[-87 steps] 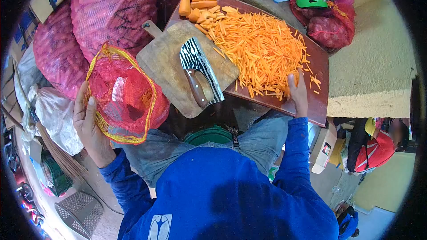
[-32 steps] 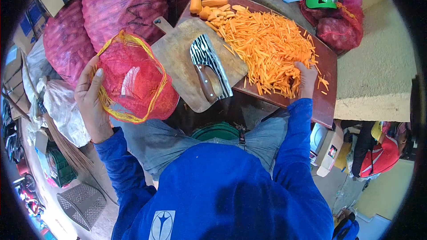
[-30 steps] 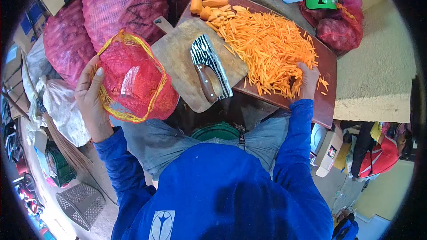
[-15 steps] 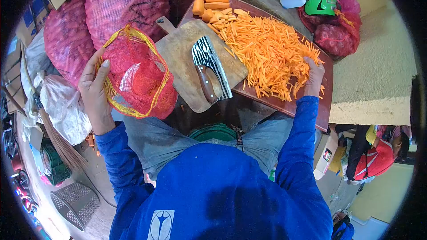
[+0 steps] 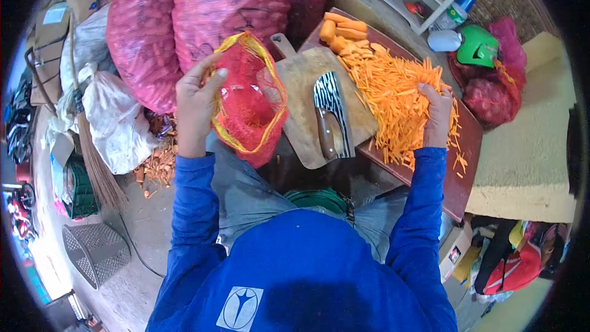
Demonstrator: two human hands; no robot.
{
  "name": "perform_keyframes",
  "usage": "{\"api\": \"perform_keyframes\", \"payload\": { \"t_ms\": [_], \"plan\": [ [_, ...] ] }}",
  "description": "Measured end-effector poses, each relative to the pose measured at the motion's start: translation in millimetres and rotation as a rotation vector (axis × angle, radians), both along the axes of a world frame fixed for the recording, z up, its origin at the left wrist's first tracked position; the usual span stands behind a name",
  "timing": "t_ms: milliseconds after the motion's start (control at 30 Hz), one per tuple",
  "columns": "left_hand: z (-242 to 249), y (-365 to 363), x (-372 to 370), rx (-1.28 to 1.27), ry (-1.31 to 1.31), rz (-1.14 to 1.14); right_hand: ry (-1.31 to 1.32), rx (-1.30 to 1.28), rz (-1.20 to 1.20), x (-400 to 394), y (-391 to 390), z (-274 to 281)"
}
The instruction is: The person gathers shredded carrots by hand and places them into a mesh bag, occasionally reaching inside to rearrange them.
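My left hand [image 5: 198, 101] is closed on the yellow rim of a red mesh bag [image 5: 246, 101], its mouth spread wide. The bag hangs at the near left of a worn wooden chopping board [image 5: 295, 95]. A knife [image 5: 329, 117] with a brown handle and a black-and-white striped blade lies on that board. At the right side of a heap of carrot strips [image 5: 384, 98], my right hand [image 5: 437, 114] curls around some strips; its fingertips are partly hidden. The heap covers much of a reddish-brown board [image 5: 458, 172]. Several larger carrot pieces [image 5: 347, 26] lie at its far end.
Large pink mesh sacks of carrots [image 5: 230, 9] stand behind the bag. A broom [image 5: 98, 166], a grey basket [image 5: 98, 252] and carrot peelings [image 5: 158, 166] are at the left. At the right, a green helmet-like object [image 5: 477, 46] sits by a red mesh sack [image 5: 491, 98] beside a wall.
The camera view has turned, shifting the scene rightward. My right hand has pushed the strips leftward, baring more of the reddish board. The left hand still grips the mesh bag, now nearer the chopping board.
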State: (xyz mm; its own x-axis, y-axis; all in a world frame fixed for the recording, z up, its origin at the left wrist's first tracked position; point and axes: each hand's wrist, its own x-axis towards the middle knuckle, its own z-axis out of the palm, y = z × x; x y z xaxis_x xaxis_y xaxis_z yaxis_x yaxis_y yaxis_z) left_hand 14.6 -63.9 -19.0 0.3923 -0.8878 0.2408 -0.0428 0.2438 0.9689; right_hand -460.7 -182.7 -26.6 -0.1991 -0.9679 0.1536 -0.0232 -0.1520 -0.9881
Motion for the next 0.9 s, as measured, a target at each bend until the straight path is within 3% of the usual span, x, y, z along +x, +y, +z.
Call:
{"api": "perform_keyframes", "payload": {
  "t_ms": [67, 267, 400, 600, 633, 733, 800, 833, 900],
  "plan": [
    [1, -2, -2, 0.006, 0.004, 0.005, 0.023, -0.021, 0.039, 36, -8, 12],
    [1, -8, 4, -0.012, -0.059, 0.047, -0.152, -0.076, 0.453, 183, 7, 73],
    [-5, -8, 14, -0.026, -0.1, 0.076, -0.415, -0.029, 0.736, 272, 23, 84],
    [-3, 1, 24, -0.104, 0.111, 0.104, -0.644, 0.096, 0.764, 370, 51, 40],
    [-9, 4, 32, -0.025, 0.055, 0.182, -0.644, 0.097, 0.773, 381, 54, 25],
    [-22, 0, 47, -0.138, -0.04, 0.292, -0.573, 0.152, 0.742, 404, 60, -12],
    [-28, 3, 57, -0.094, -0.057, 0.313, -0.324, 0.212, 0.771, 409, 63, -30],
    [-30, 4, 59, -0.062, -0.115, 0.34, -0.025, 0.193, 0.785, 413, 56, -44],
    [-35, 4, 61, -0.026, -0.17, 0.366, 0.12, 0.119, 0.805, 424, 44, -78]
  ]
}}
